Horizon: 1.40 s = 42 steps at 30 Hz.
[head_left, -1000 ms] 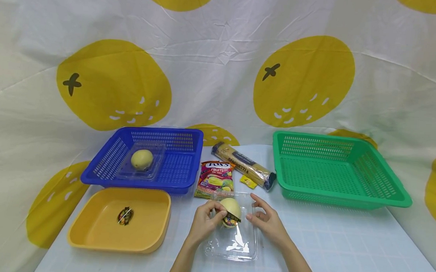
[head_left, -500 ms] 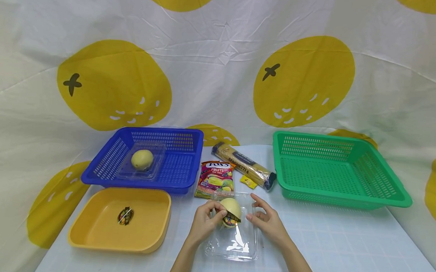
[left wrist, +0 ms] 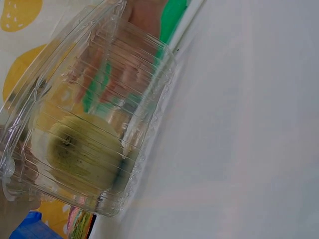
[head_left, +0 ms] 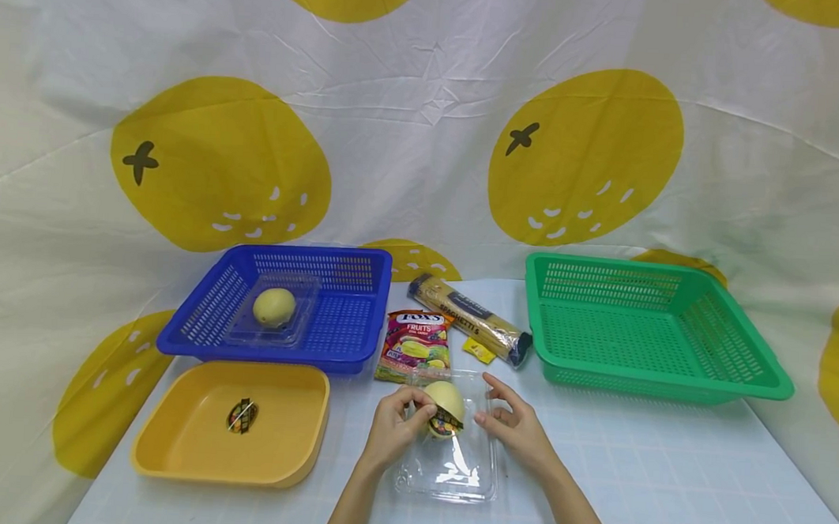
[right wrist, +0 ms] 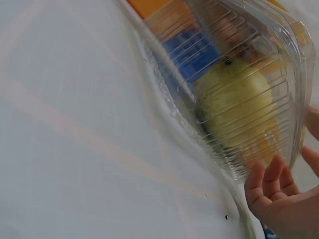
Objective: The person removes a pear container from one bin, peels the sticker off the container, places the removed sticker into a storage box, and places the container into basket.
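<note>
In the head view a clear plastic clamshell box (head_left: 444,469) lies on the table, with a round pale yellow fruit (head_left: 445,394) inside. A dark label (head_left: 447,423) with colourful fruit pictures overlaps the fruit's near side. My left hand (head_left: 395,428) pinches the label's left edge between thumb and index finger, over the lid. My right hand (head_left: 514,427) is at the box's right side, thumb and index finger spread, their tips at its rim. In the right wrist view the right hand's other fingers (right wrist: 273,174) bend loosely beside the ribbed wall.
Behind the box lie a Fox's candy bag (head_left: 415,345), a spaghetti pack (head_left: 470,316) and a small yellow packet (head_left: 479,350). A blue basket (head_left: 346,357) holds another boxed fruit (head_left: 273,307). A similar label (head_left: 242,416) lies in the yellow tray (head_left: 181,455). A green basket (head_left: 662,385) stands at right.
</note>
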Each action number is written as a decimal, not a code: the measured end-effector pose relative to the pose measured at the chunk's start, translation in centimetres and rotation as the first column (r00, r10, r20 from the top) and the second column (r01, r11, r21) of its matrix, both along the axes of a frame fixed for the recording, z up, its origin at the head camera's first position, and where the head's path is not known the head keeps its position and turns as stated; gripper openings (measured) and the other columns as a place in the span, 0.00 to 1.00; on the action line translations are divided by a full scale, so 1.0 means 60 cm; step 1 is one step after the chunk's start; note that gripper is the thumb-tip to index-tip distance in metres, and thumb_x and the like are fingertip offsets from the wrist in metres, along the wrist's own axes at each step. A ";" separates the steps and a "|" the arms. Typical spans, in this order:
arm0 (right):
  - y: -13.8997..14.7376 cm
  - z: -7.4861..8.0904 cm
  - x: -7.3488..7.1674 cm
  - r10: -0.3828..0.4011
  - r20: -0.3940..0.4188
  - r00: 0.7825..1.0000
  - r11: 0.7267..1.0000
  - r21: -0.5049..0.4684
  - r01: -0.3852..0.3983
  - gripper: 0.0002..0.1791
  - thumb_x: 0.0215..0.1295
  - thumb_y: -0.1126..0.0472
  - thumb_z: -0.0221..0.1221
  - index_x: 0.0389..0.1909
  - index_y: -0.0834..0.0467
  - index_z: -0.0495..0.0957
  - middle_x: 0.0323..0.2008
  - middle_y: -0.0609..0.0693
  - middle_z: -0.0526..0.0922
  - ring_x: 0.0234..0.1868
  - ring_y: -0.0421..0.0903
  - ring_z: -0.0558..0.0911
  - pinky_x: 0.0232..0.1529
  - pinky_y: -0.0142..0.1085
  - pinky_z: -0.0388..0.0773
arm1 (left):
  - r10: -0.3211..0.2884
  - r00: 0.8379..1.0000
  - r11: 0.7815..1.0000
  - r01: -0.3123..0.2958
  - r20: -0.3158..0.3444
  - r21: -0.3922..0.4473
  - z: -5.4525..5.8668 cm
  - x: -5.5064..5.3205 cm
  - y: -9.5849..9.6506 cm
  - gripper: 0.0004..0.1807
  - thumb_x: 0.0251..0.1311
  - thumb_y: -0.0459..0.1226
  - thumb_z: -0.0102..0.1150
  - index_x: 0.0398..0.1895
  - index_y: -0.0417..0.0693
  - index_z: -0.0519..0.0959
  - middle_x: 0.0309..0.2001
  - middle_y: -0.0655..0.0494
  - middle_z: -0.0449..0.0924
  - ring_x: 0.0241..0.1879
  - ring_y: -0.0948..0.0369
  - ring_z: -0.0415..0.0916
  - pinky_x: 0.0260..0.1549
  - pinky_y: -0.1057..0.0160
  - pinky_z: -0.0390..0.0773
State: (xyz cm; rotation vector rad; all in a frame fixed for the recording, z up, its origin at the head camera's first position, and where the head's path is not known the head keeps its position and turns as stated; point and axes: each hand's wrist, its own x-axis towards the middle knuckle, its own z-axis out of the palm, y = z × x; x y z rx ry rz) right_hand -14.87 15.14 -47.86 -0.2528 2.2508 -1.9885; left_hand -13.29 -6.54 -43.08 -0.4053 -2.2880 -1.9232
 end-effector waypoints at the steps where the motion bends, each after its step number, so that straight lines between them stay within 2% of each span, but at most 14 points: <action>1: 0.000 0.001 0.000 -0.002 0.003 1.000 1.000 0.002 0.002 0.37 0.60 0.64 0.62 0.70 0.56 0.58 0.56 0.65 0.65 0.31 0.40 0.76 0.32 0.29 0.74 | 0.001 1.000 1.000 -0.001 0.001 0.002 0.000 0.000 0.000 0.02 0.51 0.22 0.60 0.25 0.33 0.78 0.26 0.47 0.77 0.31 0.66 0.67 0.37 0.63 0.66; 14: -0.001 0.001 0.001 -0.001 0.008 1.000 1.000 0.002 0.001 0.37 0.60 0.64 0.62 0.70 0.55 0.58 0.55 0.65 0.64 0.32 0.40 0.76 0.32 0.29 0.74 | 0.006 1.000 1.000 -0.006 0.019 0.019 -0.001 0.001 0.000 0.02 0.51 0.22 0.60 0.24 0.34 0.78 0.27 0.47 0.77 0.31 0.66 0.67 0.37 0.63 0.65; 29: 0.000 -0.002 -0.003 -0.006 0.018 1.000 1.000 0.011 0.005 0.38 0.60 0.63 0.62 0.70 0.56 0.57 0.56 0.65 0.65 0.30 0.40 0.76 0.32 0.29 0.74 | -0.012 1.000 0.998 0.012 -0.001 0.059 -0.006 -0.002 0.001 0.02 0.52 0.23 0.58 0.26 0.27 0.76 0.27 0.42 0.76 0.31 0.67 0.67 0.39 0.63 0.67; 42: 0.000 -0.005 -0.006 -0.014 0.025 1.000 1.000 0.016 0.014 0.39 0.59 0.63 0.63 0.70 0.58 0.58 0.55 0.65 0.66 0.30 0.40 0.76 0.31 0.29 0.74 | -0.001 0.999 0.997 -0.002 0.040 0.079 -0.008 -0.002 0.001 0.02 0.52 0.22 0.58 0.25 0.31 0.76 0.29 0.42 0.78 0.32 0.67 0.68 0.42 0.60 0.66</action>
